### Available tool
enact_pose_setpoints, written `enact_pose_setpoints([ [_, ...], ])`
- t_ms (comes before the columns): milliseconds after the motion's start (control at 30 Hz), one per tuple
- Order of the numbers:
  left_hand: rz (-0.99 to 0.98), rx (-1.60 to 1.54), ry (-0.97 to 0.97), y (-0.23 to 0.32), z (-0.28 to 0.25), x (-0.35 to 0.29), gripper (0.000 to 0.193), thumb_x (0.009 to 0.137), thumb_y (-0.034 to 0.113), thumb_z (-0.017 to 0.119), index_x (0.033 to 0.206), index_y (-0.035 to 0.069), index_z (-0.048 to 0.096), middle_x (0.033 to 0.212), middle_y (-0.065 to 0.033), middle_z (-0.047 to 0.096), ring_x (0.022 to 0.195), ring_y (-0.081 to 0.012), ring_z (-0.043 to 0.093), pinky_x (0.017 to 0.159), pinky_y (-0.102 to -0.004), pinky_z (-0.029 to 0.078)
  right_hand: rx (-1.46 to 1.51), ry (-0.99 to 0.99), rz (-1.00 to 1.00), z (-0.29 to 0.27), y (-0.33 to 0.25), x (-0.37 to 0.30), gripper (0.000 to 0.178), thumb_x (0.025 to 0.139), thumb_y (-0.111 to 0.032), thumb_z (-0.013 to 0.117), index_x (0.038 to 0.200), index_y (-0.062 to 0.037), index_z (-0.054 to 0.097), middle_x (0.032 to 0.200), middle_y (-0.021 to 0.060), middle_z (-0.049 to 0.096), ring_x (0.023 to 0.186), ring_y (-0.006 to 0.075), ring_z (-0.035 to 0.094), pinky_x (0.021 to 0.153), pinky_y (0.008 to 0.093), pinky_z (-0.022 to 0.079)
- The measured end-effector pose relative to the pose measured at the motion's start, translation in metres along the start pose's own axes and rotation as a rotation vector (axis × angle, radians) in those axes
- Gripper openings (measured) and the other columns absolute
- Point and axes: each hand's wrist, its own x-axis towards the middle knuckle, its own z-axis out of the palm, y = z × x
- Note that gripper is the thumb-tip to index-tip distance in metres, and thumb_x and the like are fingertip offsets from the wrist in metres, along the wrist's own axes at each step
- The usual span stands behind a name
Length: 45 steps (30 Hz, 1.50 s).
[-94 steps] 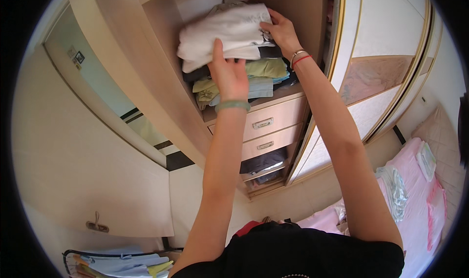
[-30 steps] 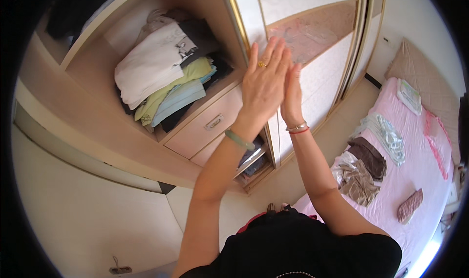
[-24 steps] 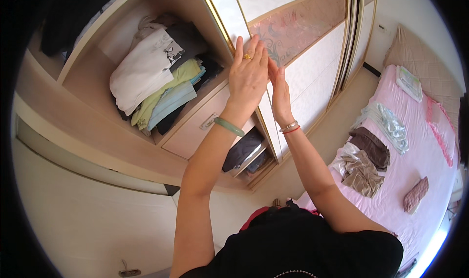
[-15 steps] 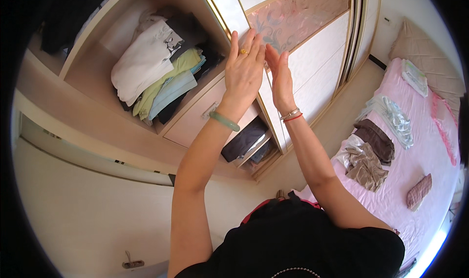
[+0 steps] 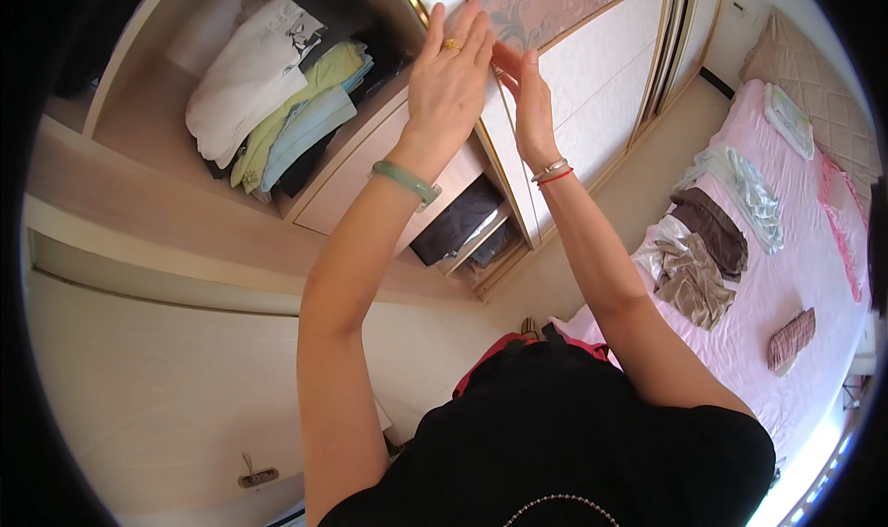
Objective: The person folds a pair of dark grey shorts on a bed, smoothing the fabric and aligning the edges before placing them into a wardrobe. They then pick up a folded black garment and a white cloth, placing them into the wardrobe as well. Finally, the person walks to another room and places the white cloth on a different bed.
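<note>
My left hand (image 5: 450,92), wearing a gold ring and a green bangle, lies with its fingers stretched out along the gold-trimmed edge of a wardrobe sliding door (image 5: 592,87). Close beside it on the right, my right hand (image 5: 533,120) is held edge-on with straight fingers, its fingertips partly hidden behind the left hand. A silver bracelet and a red string circle that wrist. Neither hand holds anything. Left of the hands, an open wardrobe compartment (image 5: 162,111) contains a folded white garment (image 5: 242,83), a yellow-green garment (image 5: 324,78) and a light blue one (image 5: 310,134).
Below the compartment are a drawer (image 5: 347,180) and a lower shelf with dark folded clothes (image 5: 458,220). On the right stands a bed with a pink sheet (image 5: 786,249), bearing brown clothes (image 5: 694,282), a plastic-wrapped bundle (image 5: 749,194) and a striped folded cloth (image 5: 791,340). A white door (image 5: 166,370) is at lower left.
The view has shifted, so the wardrobe and bed sit higher in the picture. Both hands also appear higher, still flat at the sliding door's edge.
</note>
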Motion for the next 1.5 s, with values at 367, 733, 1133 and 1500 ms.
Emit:
enact_pose_setpoints([
  [367,0.093,0.117,-0.239,0.027,0.023,-0.016,0.037,0.092,0.015,0.05,0.126,0.006,0.063,0.133,-0.0003,0.058,0.142,-0.0152,0.036,0.123,-0.0478,0.011,-0.228,0.166,0.159,-0.037,0.069,-0.046,0.063,0.106,-0.049,0.033,0.124,0.0046,0.061,0.125,0.0175,0.062,0.121,0.0267,0.055,0.109,0.0367,0.036],
  [733,0.1,-0.04,-0.212,0.011,0.021,-0.015,0.043,0.085,0.012,0.063,0.127,0.005,0.059,0.135,-0.0022,0.058,0.141,-0.0146,0.038,0.123,-0.0501,0.012,-0.236,0.017,0.189,-0.05,0.072,-0.032,0.048,0.103,-0.039,0.051,0.13,-0.0006,0.06,0.13,0.0107,0.061,0.124,0.0205,0.053,0.11,0.0368,0.037],
  [1133,0.119,-0.141,-0.208,0.019,0.018,-0.004,0.045,0.085,0.013,0.064,0.129,0.008,0.057,0.14,-0.0012,0.053,0.143,-0.0133,0.035,0.121,-0.0509,0.014,-0.603,0.124,0.033,-0.064,0.111,-0.047,0.045,0.081,-0.006,0.067,0.124,0.0007,0.057,0.122,0.0162,0.055,0.115,0.0278,0.056,0.1,0.0376,0.047],
  [1500,0.007,-0.148,-0.281,-0.004,-0.027,-0.061,0.048,0.085,0.015,0.069,0.132,0.008,0.058,0.142,-0.0011,0.051,0.141,-0.0167,0.037,0.119,-0.0544,0.021,-0.393,-0.034,0.114,-0.019,0.1,-0.089,0.038,0.082,-0.004,0.055,0.119,0.0012,0.058,0.117,0.0177,0.056,0.113,0.0314,0.056,0.1,0.0402,0.045],
])
